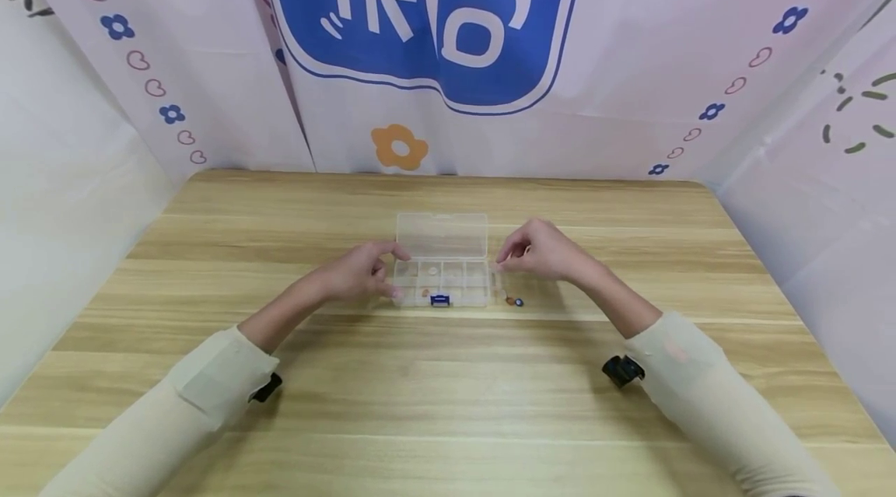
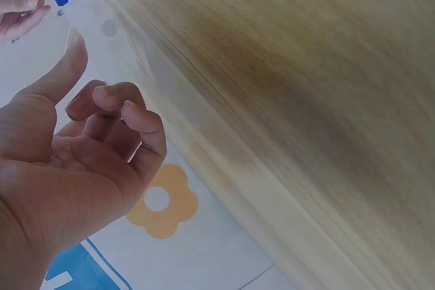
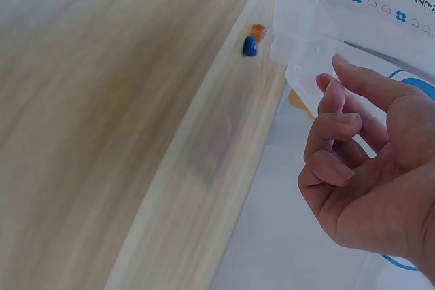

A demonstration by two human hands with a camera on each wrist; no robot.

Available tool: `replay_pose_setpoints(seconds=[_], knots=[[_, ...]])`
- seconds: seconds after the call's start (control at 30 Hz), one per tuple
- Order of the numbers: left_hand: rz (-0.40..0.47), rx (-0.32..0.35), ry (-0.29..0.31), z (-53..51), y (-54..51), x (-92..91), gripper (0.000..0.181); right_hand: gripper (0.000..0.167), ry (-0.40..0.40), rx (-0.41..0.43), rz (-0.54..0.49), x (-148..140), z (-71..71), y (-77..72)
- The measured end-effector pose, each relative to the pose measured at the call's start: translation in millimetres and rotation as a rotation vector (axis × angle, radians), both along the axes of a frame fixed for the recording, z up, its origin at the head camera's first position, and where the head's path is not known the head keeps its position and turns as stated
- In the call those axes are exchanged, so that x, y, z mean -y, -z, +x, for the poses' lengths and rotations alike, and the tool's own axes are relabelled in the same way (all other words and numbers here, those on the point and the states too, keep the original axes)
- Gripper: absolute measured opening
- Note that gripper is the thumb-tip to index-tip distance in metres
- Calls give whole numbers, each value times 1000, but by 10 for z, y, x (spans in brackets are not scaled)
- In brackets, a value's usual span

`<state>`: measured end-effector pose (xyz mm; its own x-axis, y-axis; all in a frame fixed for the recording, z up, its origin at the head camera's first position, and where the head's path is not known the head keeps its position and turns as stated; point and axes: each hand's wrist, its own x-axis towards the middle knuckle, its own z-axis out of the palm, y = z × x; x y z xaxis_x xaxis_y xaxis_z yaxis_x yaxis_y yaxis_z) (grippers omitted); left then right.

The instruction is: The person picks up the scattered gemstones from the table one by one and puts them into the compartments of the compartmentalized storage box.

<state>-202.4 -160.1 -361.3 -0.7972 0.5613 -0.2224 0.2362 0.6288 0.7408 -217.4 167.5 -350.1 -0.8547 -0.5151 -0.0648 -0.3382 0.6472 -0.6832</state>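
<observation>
A clear plastic compartment box [image 1: 453, 299] with a blue latch [image 1: 439, 300] stands on the table, its clear lid [image 1: 442, 236] raised at the back. My left hand [image 1: 357, 271] holds the box at its left end, forefinger near the back corner and thumb near the front one. Small pieces lie in some compartments. At the right end is my right hand [image 1: 542, 250], thumb and forefinger close together; whether they pinch something clear cannot be told. In the right wrist view, an orange piece [image 3: 258, 32] and a dark blue piece [image 3: 250, 47] lie beside the box.
The wood-grain table [image 1: 448, 388] reaches back to a white printed cloth [image 1: 630, 92] hanging behind it. White cloths [image 1: 63, 170] also hang at both sides. Black straps with small devices [image 1: 623, 371] are on both wrists.
</observation>
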Motion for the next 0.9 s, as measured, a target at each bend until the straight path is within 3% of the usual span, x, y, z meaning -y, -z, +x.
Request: replay_pose_setpoints(seconds=[0.4,0.9], knots=[[-27,12,-20,6,-57,-8,58,3,-12,69,34,-158,59,84],[-33,-9,-4,-11,-39,-11,57,4,-64,128,23,-219,138,157]])
